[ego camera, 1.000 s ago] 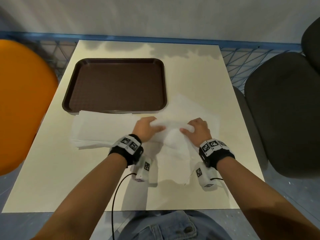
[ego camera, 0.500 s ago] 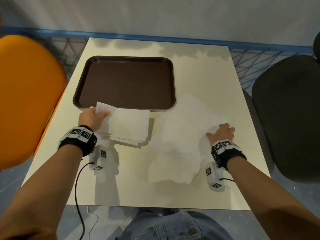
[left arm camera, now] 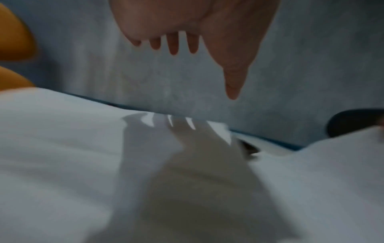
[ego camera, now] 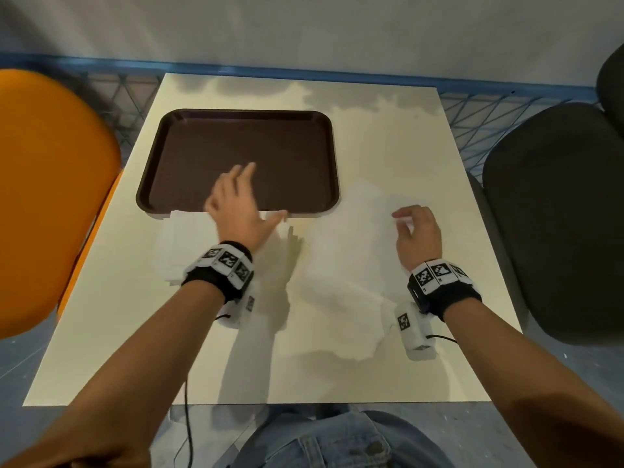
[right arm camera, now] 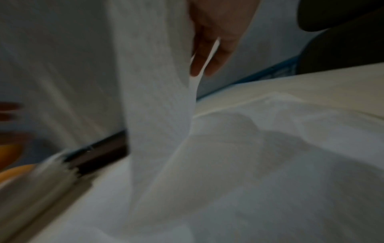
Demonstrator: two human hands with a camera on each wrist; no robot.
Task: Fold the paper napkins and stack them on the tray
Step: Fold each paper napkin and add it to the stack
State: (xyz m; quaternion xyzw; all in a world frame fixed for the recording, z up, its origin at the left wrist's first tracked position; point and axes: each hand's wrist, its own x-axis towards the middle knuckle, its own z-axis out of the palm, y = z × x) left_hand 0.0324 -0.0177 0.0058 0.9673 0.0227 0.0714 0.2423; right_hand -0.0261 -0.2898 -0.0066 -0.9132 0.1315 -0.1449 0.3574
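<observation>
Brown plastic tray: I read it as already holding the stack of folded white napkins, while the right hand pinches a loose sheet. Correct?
Not quite. The brown plastic tray holds no napkins; the head view shows the stack of folded white napkins lying on the table in front of its near edge. The rest stands: the right hand pinches a loose white sheet, as the right wrist view shows.

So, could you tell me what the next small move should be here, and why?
Probably bring the open left hand across to the napkin the right hand pinches by an edge, to begin folding it. The tray holds nothing, and the folded stack lies on the table.
</observation>
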